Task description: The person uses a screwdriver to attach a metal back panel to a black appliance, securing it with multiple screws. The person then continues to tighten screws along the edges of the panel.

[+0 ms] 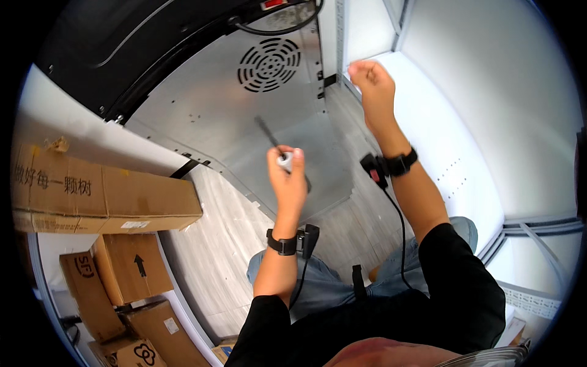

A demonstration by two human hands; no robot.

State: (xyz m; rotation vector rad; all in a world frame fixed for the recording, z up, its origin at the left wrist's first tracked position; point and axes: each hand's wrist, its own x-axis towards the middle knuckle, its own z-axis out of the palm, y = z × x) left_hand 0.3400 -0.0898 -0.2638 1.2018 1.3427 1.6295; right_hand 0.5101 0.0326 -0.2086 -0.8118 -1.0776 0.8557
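Note:
My left hand is closed around a screwdriver, its thin dark shaft pointing up and away, a little blurred. A round white part of the tool shows between thumb and fingers, and a dark end sticks out below the fist. Just beyond it stands a large machine's bare metal panel, with a round slotted vent near its top. My right hand is raised beside a white shelf, its fingers curled together. Whatever those fingers hold, if anything, cannot be made out.
Above the panel is a black housing with a red switch and a black cable. Cardboard boxes stand at the left. A white shelf unit lines the right. Cabled black devices are strapped to both wrists.

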